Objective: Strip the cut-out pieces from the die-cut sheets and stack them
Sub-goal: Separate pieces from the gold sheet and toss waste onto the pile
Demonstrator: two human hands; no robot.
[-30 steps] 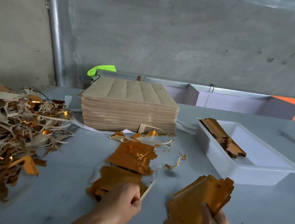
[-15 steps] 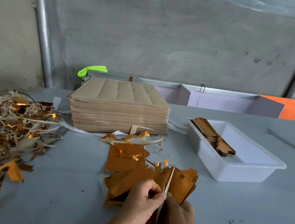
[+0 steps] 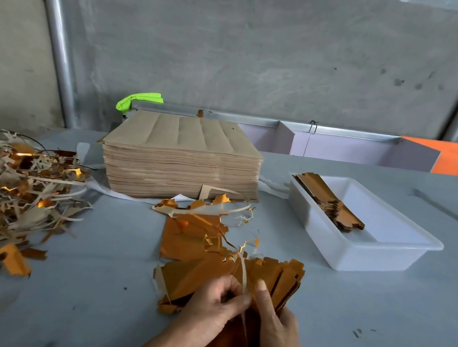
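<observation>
A bundle of gold cut-out pieces (image 3: 275, 278) is held low in the middle, over the grey table (image 3: 102, 273). My right hand (image 3: 278, 330) grips the bundle from the right. My left hand (image 3: 212, 311) pinches a thin pale waste strip (image 3: 244, 275) at the bundle's left side. More gold sheet pieces (image 3: 189, 234) lie flat just beyond. A tall stack of brown die-cut sheets (image 3: 181, 156) stands at the back centre. Finished gold pieces (image 3: 330, 202) lie stacked in the white tray (image 3: 379, 247) on the right.
A big heap of gold and pale waste trimmings (image 3: 10, 200) covers the table's left side. Loose scraps (image 3: 210, 205) lie in front of the brown stack. A green cloth (image 3: 139, 100) and a metal rail (image 3: 256, 119) sit behind it, against the concrete wall.
My right hand has carried its bundle left to meet my left hand. Both hands now work together on the bundle, with a pale strip between them.
</observation>
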